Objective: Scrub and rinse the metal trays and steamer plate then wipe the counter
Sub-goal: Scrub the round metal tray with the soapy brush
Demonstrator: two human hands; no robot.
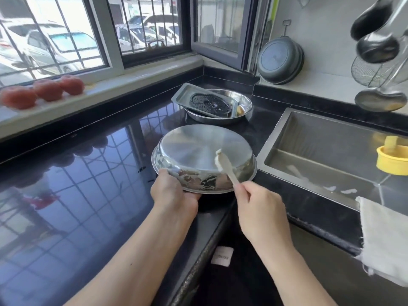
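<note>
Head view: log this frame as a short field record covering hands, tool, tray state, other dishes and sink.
left hand: grips near rim of upturned round metal tray
right hand: holds brush, head on tray's bottom
tray state: upside down on black counter, residue on its side wall
other dishes: rectangular tray and perforated steamer plate in round pan behind
sink: yellow cup inside, cloth over front edge

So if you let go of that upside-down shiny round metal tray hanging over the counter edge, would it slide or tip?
Probably both. The upside-down round metal tray sits at the glossy black counter edge with its rim overhanging, so it may tip. Its wall looks wet and soapy, so likely slippery. The left hand gripping the rim seems to steady it.
</note>
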